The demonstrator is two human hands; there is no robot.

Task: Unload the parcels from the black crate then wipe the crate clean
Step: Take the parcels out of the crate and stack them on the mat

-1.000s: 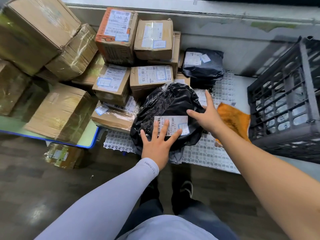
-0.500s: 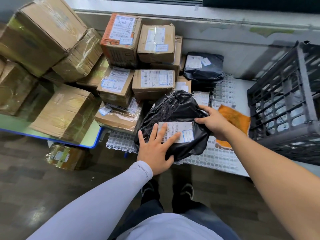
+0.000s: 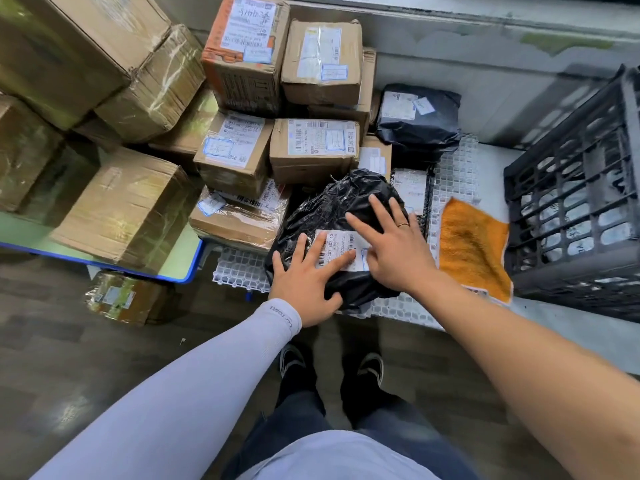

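While both hands lie flat with fingers spread, the left hand [image 3: 304,278] and right hand [image 3: 391,251] press on a black bag parcel [image 3: 332,216] in the middle of the frame. It sits on a white grid mat [image 3: 453,174]. An orange cloth [image 3: 471,251] lies beside it. The black crate [image 3: 575,209] stands at the right edge.
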